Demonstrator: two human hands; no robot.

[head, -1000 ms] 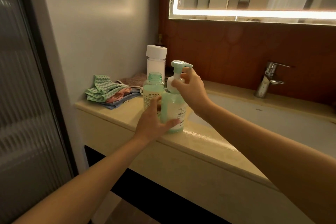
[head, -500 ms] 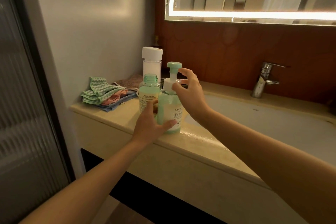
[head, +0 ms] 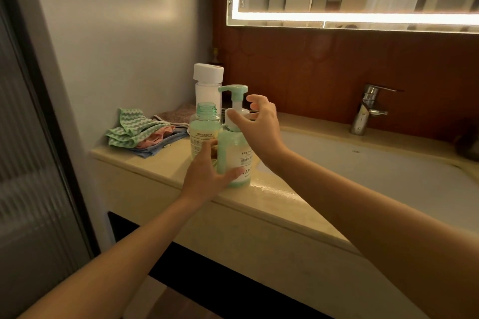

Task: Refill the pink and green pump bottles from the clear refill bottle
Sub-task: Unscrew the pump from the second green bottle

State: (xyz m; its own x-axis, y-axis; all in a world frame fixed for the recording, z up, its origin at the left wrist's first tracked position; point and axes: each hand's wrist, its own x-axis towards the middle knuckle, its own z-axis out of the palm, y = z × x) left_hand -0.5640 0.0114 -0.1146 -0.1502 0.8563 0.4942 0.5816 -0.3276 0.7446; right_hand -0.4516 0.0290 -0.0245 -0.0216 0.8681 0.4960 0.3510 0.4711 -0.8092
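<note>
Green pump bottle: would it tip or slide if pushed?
The green pump bottle looks tall with a high pump head, so a high push may tip it. Its smooth plastic on the glossy counter probably slides easily.

Both forearms bare, stretched forward and converging. Low, the left hand (head: 207, 179) grips the lower body of the bottle (head: 233, 147), fingers wrapped behind, thumb across the front. Above it, the right hand (head: 259, 127), wrist cocked: thumb laid on the bottle's collar, other fingers curled behind the neck, index raised highest.
</note>
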